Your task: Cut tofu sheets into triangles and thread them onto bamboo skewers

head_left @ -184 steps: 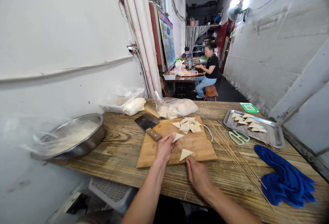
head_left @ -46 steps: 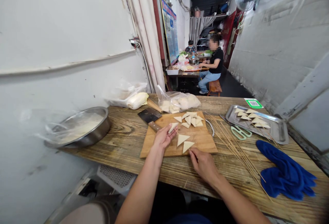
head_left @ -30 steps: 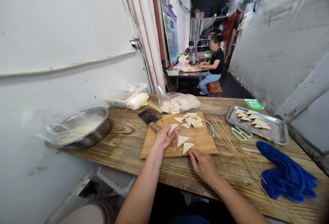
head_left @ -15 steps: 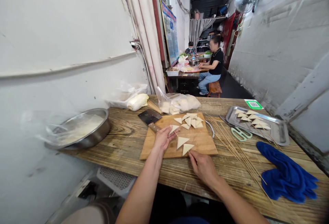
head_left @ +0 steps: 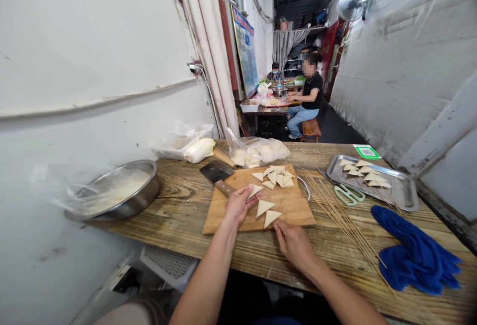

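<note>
My left hand (head_left: 239, 203) pinches a pale triangular slice (head_left: 255, 191), probably tofu, at the tip of a thin skewer (head_left: 258, 197). Two more such triangles (head_left: 265, 207) are threaded along that skewer above the wooden cutting board (head_left: 219, 215). The skewer's near end is held between the fingers of my right hand (head_left: 292, 240), at the board's front edge. Loose triangles (head_left: 276, 176) lie in a group on the far part of the board. Left of them a cleaver (head_left: 217, 172) rests with its handle on the board.
Bare skewers (head_left: 341, 220), green-handled scissors (head_left: 349, 195) and a blue cloth (head_left: 413, 250) lie to the right. Behind them is a metal tray (head_left: 404, 193) with threaded triangles. A steel basin (head_left: 143, 201) stands left; a plastic bag (head_left: 261, 151) lies behind the board. A person (head_left: 311, 91) sits farther back.
My left hand and its triangle have shifted slightly right and down, toward the other two triangles on the skewer. My right hand stays at the skewer's near end.
</note>
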Demonstrator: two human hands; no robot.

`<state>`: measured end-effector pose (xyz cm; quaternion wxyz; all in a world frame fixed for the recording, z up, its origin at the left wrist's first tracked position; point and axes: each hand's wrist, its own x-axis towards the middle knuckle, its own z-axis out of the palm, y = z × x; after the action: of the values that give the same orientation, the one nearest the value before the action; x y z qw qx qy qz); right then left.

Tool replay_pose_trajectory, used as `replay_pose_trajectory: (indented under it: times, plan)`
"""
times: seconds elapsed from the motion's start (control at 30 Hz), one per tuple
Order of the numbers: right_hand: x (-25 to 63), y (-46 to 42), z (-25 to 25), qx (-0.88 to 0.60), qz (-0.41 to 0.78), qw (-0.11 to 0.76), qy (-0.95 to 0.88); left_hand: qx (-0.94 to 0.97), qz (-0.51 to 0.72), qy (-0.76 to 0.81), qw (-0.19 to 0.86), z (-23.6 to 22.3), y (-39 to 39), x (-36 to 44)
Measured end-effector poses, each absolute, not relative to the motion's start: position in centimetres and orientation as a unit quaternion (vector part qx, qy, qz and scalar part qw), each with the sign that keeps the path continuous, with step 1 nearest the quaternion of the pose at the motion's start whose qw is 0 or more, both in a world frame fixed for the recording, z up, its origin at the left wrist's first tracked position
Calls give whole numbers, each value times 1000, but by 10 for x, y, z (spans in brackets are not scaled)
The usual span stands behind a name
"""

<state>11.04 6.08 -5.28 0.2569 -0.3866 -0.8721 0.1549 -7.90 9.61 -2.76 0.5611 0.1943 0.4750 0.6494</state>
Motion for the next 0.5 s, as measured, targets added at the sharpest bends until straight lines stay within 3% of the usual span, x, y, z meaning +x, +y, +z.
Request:
replay_pose_trajectory:
  times: [0.5]
  plan:
    - [107, 60, -55, -402, 147, 246, -870, 182, 645, 462, 580, -28, 92, -71]
